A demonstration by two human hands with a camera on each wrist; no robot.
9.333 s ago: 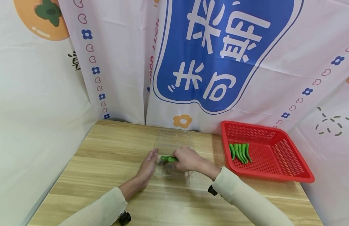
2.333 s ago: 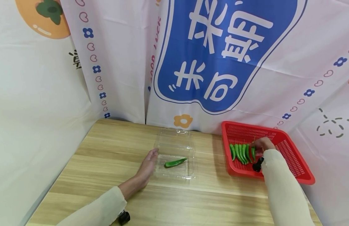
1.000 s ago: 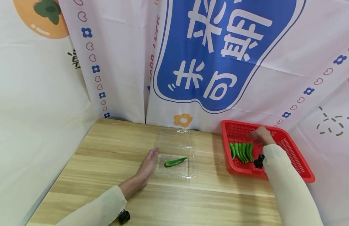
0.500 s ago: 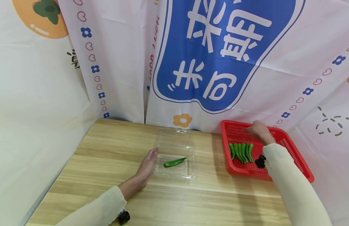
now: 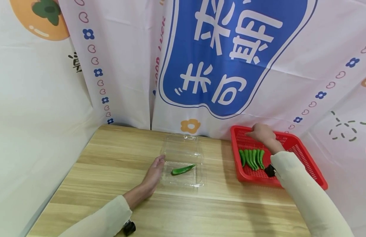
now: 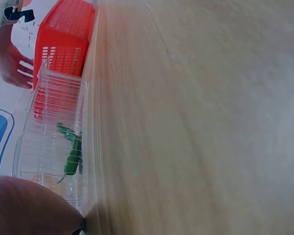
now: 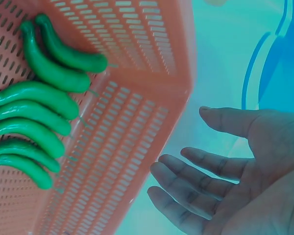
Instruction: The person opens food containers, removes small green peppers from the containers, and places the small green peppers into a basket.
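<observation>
My left hand (image 5: 152, 174) rests on the table with straight fingers along the left edge of a clear plastic clamshell box (image 5: 183, 144), whose lid lies back. A green chili pepper (image 5: 183, 170) lies slanted in its near half; the left wrist view shows it through the ribbed wall. My right hand (image 5: 263, 134) hovers over the far side of the red basket (image 5: 302, 158). In the right wrist view the right hand (image 7: 235, 176) has spread, loose fingers and holds nothing. Several green chilies (image 7: 44, 103) lie side by side in the basket, apart from the hand.
A wooden table (image 5: 177, 214) carries box and basket, with a gap of table between them. Printed cloth (image 5: 129, 65) hangs behind the table's back edge, close to the basket.
Earlier my right hand held chili over the clear box; then it touched the right end of the chili row in the basket. Now it has risen away and back, without chili. Left hand stayed.
</observation>
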